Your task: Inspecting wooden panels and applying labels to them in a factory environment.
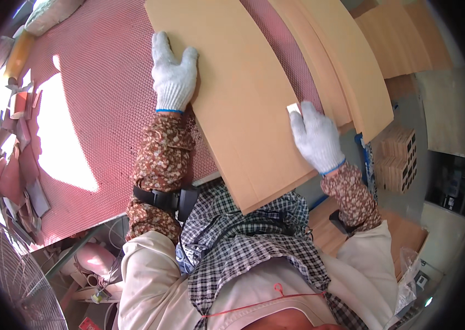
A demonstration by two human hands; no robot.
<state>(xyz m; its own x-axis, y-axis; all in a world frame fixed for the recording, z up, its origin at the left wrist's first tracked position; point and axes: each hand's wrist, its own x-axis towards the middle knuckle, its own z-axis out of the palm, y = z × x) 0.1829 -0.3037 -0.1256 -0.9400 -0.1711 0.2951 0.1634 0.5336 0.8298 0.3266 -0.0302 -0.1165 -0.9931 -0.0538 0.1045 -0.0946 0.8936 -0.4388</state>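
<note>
A long tan board [238,104] lies slanted across the work table, its near end jutting over the edge toward my body. Beneath its near end shows the edge of a second board. My left hand [174,77], in a white knit glove with a blue cuff, rests at the board's left edge, thumb apart from the fingers. On the opposite edge is my right hand [317,137], gloved the same way. Its thumb and fingers pinch a small white block [294,108] against the board's edge.
The table has a red, mesh-textured cover [106,71]. More tan boards [348,66] lie to the right. Scraps of sandpaper-like sheets [15,159] pile up at the left edge, near a wire fan guard [18,286]. Stacked wooden pieces [396,159] stand beyond the right side.
</note>
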